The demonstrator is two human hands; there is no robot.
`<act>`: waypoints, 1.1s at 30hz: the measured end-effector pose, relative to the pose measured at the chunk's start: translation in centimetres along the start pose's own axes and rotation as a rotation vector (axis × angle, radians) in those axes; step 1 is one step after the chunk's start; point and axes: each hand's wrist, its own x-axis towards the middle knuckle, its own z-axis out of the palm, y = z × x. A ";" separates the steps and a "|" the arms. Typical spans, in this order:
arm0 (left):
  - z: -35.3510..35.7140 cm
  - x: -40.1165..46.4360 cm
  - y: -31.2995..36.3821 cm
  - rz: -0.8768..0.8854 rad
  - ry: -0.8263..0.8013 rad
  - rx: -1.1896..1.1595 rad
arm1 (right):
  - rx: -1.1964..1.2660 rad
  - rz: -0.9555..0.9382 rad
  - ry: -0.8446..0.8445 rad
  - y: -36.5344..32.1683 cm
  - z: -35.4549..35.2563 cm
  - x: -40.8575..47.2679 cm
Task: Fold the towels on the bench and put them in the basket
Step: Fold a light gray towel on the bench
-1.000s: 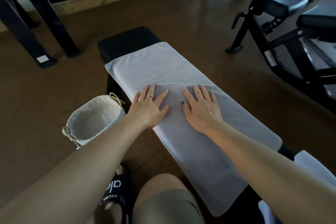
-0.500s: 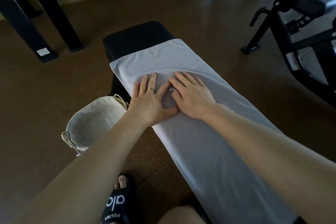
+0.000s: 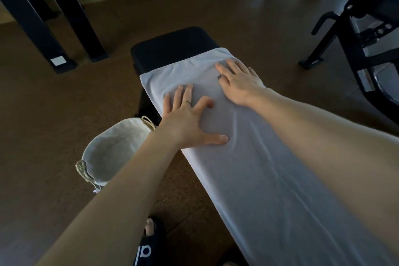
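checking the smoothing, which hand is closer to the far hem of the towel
The right hand, near the pale grey towel's far hem; the left hand lies further back beside the basket-side edge.

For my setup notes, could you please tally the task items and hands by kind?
Towels: 1, the towel spread along the bench
Benches: 1
Baskets: 1, the basket on the floor
Hands: 2, left hand and right hand
Total: 5

One towel on one surface. One basket on floor. Two hands: left, right. One ring on each. One slide sandal.
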 end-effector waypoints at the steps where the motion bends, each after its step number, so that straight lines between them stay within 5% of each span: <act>1: 0.0 0.2 -0.4 0.007 0.021 -0.014 | 0.011 0.008 -0.001 -0.1 -0.1 0.7; 5: 0.3 1.2 -2.8 -0.031 0.213 -0.081 | 0.030 -0.049 0.065 -0.8 0.3 2.5; 14: -1.5 5.9 -6.4 -0.317 0.308 -0.395 | 0.115 0.013 0.074 -0.1 -0.6 6.1; 20: -0.9 6.0 -7.1 -0.317 0.400 -0.509 | 0.125 0.055 0.040 0.2 -0.8 6.4; 23: -1.6 5.6 -6.6 -0.369 0.338 -0.385 | 0.073 0.066 -0.024 0.2 -1.6 5.8; 25: -2.3 4.8 -5.7 -0.415 0.319 -0.192 | 0.039 0.084 0.083 -0.3 -1.8 4.1; 29: -1.9 1.1 0.9 -0.139 0.348 0.043 | 0.063 0.023 0.169 -1.0 -1.7 -1.8; 33: 1.8 -2.3 5.9 0.081 0.141 0.022 | 0.059 0.024 0.115 -0.4 0.0 -8.2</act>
